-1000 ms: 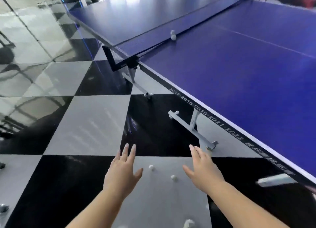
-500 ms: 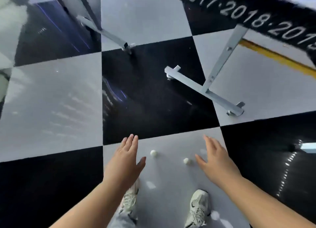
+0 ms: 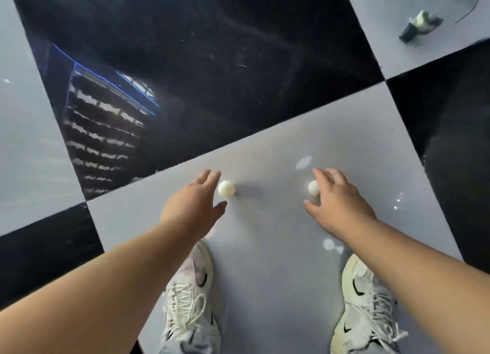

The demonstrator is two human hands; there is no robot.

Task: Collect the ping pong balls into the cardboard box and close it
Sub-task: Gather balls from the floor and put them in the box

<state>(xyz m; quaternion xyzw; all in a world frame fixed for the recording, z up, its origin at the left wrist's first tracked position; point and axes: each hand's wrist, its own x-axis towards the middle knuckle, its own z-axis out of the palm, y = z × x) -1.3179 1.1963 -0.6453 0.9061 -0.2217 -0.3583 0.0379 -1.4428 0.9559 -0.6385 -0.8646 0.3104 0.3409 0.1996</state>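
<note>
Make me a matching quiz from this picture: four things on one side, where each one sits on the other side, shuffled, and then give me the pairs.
Things:
1. left ball
2. right ball
3. dark object
4. left shoe

Places:
A. partly under the left forearm
B. on the far grey tile, top right of the view
C. in full view beside the left hand
D. partly covered by the right hand

Pairs: 1-C, 2-D, 3-B, 4-A
</note>
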